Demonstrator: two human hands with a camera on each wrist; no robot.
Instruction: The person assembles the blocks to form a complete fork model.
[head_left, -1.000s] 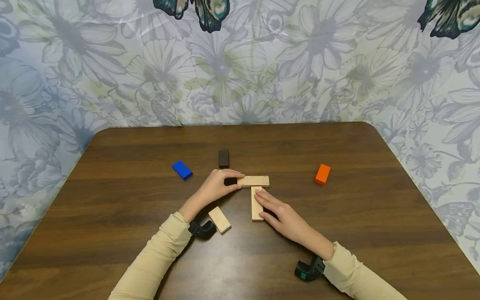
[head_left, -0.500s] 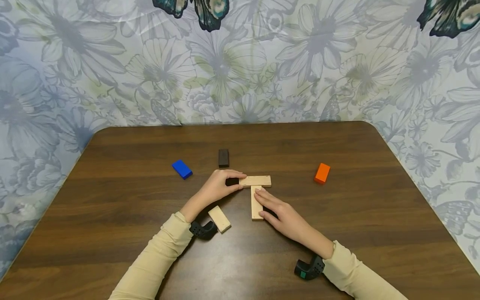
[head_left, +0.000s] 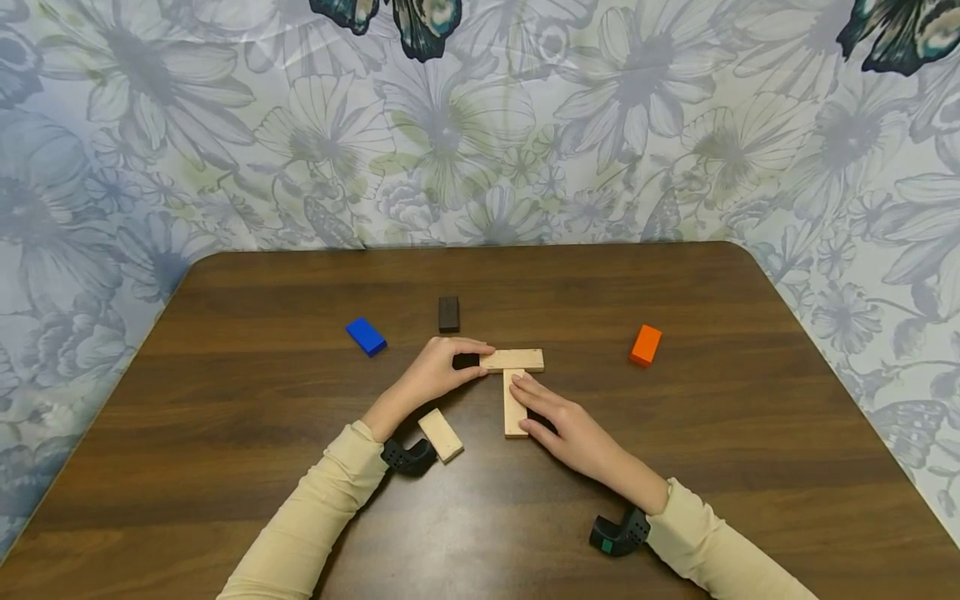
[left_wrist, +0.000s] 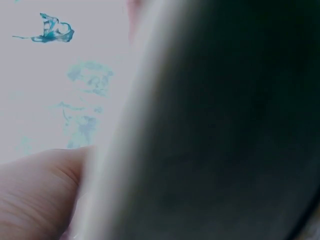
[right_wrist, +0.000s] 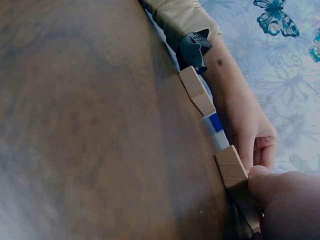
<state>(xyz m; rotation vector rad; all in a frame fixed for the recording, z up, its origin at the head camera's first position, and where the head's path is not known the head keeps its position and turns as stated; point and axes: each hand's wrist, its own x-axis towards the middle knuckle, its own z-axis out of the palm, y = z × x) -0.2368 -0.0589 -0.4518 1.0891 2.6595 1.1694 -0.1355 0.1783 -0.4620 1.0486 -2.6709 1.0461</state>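
Note:
In the head view, my left hand (head_left: 433, 368) pinches the left end of a pale wooden block (head_left: 517, 360) between thumb and fingers. This block lies crosswise on the table, right above the top end of a second wooden block (head_left: 513, 417), so the pair looks like a T. My right hand (head_left: 573, 429) holds that second block, its fingertips over the upper part and its thumb at the right edge. In the right wrist view, the right thumb (right_wrist: 260, 182) presses a wooden block (right_wrist: 231, 167). A blurred dark shape covers most of the left wrist view.
On the brown table (head_left: 300, 292) lie a blue block (head_left: 366, 337), a dark brown block (head_left: 448, 314) and an orange block (head_left: 645, 345). Another pale wooden block (head_left: 442, 435) lies beside the left wrist's black band (head_left: 409, 458). Patterned wallpaper (head_left: 480, 150) rises behind the table's far edge.
The crosswise block has slid slightly to the right along with my left hand. My right hand and the lengthwise block stay in place.

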